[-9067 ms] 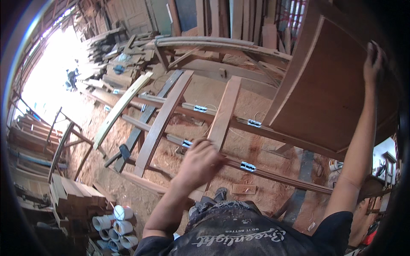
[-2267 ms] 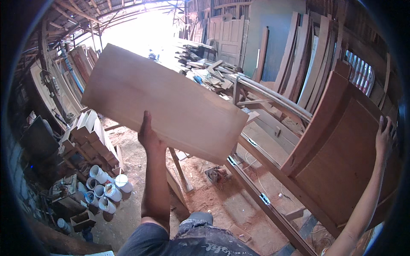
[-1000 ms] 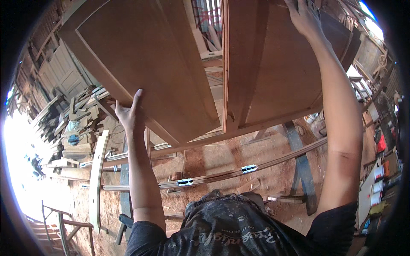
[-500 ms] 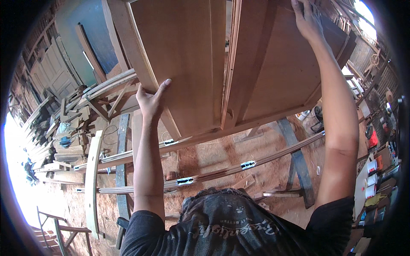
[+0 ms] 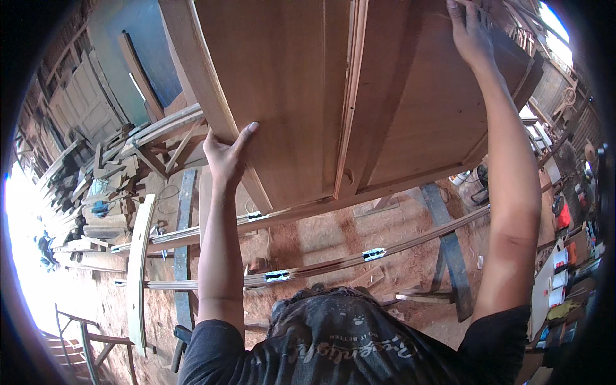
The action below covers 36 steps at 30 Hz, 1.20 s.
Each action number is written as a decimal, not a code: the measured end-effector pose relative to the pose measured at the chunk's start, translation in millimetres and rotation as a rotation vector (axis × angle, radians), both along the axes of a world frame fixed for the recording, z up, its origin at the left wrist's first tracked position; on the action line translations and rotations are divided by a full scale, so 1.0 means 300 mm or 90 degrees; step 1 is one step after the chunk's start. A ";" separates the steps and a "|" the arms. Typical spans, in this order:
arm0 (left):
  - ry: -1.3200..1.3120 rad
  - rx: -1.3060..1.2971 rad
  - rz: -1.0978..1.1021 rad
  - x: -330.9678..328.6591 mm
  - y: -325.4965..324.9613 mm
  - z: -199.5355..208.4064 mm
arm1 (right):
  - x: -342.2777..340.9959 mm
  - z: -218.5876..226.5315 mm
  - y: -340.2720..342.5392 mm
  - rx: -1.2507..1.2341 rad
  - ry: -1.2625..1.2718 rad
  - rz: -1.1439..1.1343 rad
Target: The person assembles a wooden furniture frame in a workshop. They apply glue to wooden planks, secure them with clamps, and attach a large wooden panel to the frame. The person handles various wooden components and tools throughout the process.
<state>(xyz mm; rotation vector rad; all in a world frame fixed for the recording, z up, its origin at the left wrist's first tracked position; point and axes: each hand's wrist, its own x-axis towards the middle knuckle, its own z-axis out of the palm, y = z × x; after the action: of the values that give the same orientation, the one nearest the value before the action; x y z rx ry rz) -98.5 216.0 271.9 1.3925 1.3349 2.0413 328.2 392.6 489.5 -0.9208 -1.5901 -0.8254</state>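
Observation:
Two broad brown wooden door panels lie side by side in front of me, their far ends cut off by the upper edge of the view. My left hand (image 5: 228,151) grips the framed left edge of the left panel (image 5: 276,96), thumb on its face, fingers behind the edge. A narrow raised strip (image 5: 350,102) runs along where the two meet. Stretched far forward, my right hand (image 5: 473,38) is closed over the far edge of the right panel (image 5: 423,109); its fingertips are partly hidden.
Long thin wooden rails (image 5: 333,262) cross below the panels, with dark trestle legs (image 5: 449,250) at the right. A pale plank (image 5: 138,276) stands at the left, near piled offcuts (image 5: 106,218). Cans and boxes (image 5: 561,276) crowd the right side.
The gap between the left panel and the raised strip has closed up. My right hand has shifted slightly to the right and nearer; my left hand keeps its grip.

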 end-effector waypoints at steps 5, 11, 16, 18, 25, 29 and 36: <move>-0.002 0.002 -0.003 -0.003 -0.006 -0.001 | 0.005 -0.005 0.011 -0.027 0.012 0.024; 0.010 0.015 0.016 0.003 -0.024 -0.018 | -0.004 -0.006 0.022 0.019 0.007 0.032; -0.040 0.042 -0.010 0.019 -0.025 -0.038 | -0.011 -0.013 0.037 0.003 0.019 0.022; -0.031 0.049 0.006 0.022 -0.023 -0.040 | -0.002 -0.014 0.057 0.015 0.016 0.021; 0.006 0.006 -0.037 0.021 -0.001 -0.017 | 0.057 0.006 0.152 -0.020 0.020 0.063; 0.018 0.022 -0.041 0.023 0.001 -0.012 | 0.073 0.009 0.164 -0.066 0.027 0.089; 0.018 0.015 -0.021 0.006 0.000 -0.035 | 0.062 0.007 0.154 -0.031 0.005 0.034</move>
<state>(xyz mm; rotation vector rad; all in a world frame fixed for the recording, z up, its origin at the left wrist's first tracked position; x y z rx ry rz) -96.6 215.9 261.4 1.4483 1.2939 2.0290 346.8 438.7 491.5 -0.9121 -1.6279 -0.7480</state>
